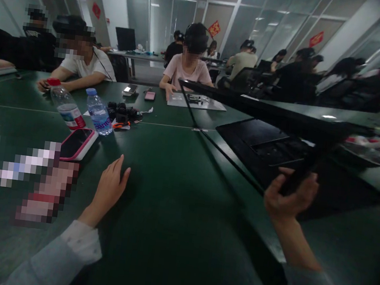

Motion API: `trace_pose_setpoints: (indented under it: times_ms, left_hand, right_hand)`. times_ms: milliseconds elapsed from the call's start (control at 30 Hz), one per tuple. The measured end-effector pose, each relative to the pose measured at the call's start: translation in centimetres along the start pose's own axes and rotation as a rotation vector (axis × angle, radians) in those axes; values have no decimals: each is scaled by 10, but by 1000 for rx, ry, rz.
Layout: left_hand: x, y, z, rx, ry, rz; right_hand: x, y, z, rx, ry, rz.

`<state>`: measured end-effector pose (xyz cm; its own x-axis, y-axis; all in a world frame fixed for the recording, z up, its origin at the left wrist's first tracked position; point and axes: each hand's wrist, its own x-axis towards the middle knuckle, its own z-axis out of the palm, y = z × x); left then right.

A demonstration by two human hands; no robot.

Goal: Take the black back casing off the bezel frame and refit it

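My right hand point(288, 203) grips one side of a large thin black frame point(266, 109). The frame is tilted and raised off the table, its far edge reaching forward and left. Behind and below it is a flat black panel point(236, 129) with rectangular recesses; whether the two are joined I cannot tell. My left hand point(110, 186) is open, fingers stretched forward and thumb apart, over the green table point(166, 223) with nothing in it. Nearest to that hand is a phone in a pink-edged case point(78, 143), lying on the left.
A red-capped bottle point(68, 106) and a blue-capped water bottle point(99, 112) stand on the left. Beyond them lies a black bundle point(120, 112) with an orange-handled tool point(121, 125). Across the table a person in pink point(187, 70) works at a light board point(215, 105); another sits left.
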<state>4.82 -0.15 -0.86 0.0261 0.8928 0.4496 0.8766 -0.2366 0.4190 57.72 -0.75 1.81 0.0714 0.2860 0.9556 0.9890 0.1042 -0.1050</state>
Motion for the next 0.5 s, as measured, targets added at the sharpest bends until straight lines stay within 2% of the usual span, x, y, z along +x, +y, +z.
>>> trace_pose_setpoints:
  times_ms: [33, 100, 167, 233, 367, 500]
  left_hand:
    - [1, -1, 0, -24, 28, -19]
    - [3, -1, -1, -67, 93, -48]
    - [5, -1, -3, -106, 162, -70]
    - [7, 0, -7, -138, 232, -97]
    - [10, -2, -18, -212, 327, -161]
    - [10, -9, -24, -193, 245, -168]
  right_hand:
    - [4, -13, 0, 34, 68, -128]
    - [13, -40, -4, 109, 137, -185]
    - [20, -60, -9, 160, 99, -29]
    - [22, -70, -10, 207, -4, 151]
    - [13, -61, 3, 278, -229, 373]
    - [1, -41, 24, 300, -332, 422]
